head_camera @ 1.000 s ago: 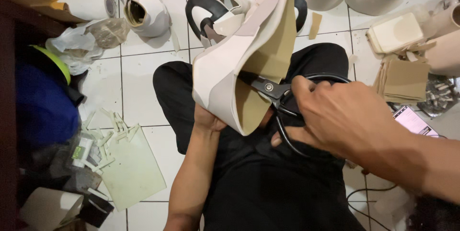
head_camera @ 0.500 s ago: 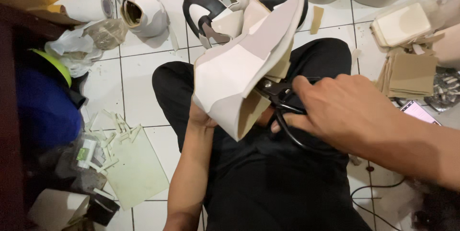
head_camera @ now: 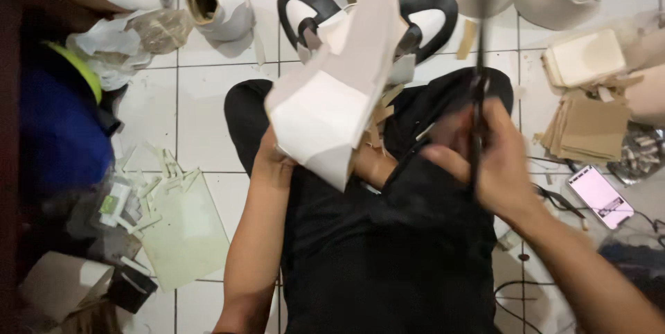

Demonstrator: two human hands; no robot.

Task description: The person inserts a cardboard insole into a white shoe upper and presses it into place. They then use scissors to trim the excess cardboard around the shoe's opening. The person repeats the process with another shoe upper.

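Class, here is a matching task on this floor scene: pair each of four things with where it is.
Things:
1. scissors
2. white folded sheet
3. phone
4. pale green sheet

Places:
a. floor, near the left elbow
b. in the right hand
c. floor, beyond the right wrist
d. in the left hand

Pairs: 1-b, 2-d, 3-c, 4-a
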